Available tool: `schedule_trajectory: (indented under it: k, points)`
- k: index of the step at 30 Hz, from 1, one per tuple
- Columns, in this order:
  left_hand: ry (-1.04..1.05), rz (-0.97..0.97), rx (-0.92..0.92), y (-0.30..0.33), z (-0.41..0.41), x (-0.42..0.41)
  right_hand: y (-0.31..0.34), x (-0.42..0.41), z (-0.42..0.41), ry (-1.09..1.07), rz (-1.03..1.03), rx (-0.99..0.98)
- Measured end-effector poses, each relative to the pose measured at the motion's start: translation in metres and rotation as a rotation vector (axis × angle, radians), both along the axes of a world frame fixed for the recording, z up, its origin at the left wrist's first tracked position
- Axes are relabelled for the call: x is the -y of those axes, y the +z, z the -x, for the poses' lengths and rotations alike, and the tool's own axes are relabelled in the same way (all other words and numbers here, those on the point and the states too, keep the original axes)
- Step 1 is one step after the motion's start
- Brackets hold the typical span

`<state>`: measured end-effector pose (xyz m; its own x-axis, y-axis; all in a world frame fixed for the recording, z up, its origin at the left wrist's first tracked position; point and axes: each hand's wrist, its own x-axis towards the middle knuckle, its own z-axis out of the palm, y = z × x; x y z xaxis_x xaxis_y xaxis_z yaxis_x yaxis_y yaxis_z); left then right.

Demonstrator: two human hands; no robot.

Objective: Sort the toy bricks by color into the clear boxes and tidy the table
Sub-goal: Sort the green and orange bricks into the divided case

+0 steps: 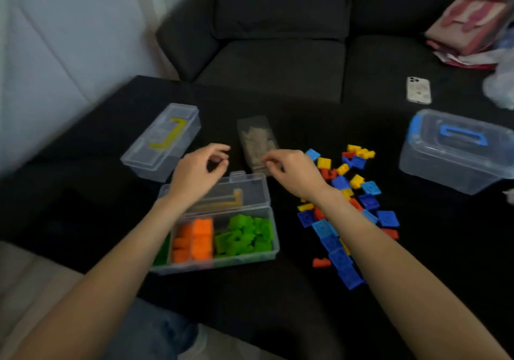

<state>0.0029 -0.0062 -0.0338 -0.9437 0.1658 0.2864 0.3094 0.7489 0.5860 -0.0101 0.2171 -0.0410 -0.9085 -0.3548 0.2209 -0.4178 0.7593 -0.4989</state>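
Note:
An open clear box in front of me holds orange bricks and green bricks; its lid is tipped back. Loose blue, yellow and red bricks lie in a pile to its right. Behind it stands a small clear box with beige bricks. My left hand hovers over the lid with fingers loosely curled and holding nothing. My right hand has its curled fingertips at the small box's near corner. Motion blur hides whether they grip it.
A shut clear box with a yellow handle sits at the left. At the right stands a larger tub with a blue handle. A phone lies at the table's far right. A dark sofa runs behind the black table.

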Motion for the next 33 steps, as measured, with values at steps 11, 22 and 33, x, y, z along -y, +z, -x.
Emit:
schedule_trajectory:
  k: [11,22,33]
  points:
    - [0.329,0.399,0.144,-0.061,0.073,0.153,-0.025,0.131,0.058,0.134,-0.293,0.262]
    - [0.059,-0.009,0.237,-0.011,-0.006,0.121,0.013,0.136,0.019,0.085,-0.477,0.060]
    - [-0.298,0.341,0.436,-0.005,-0.099,0.082,0.012,0.062,-0.085,0.247,-0.523,0.439]
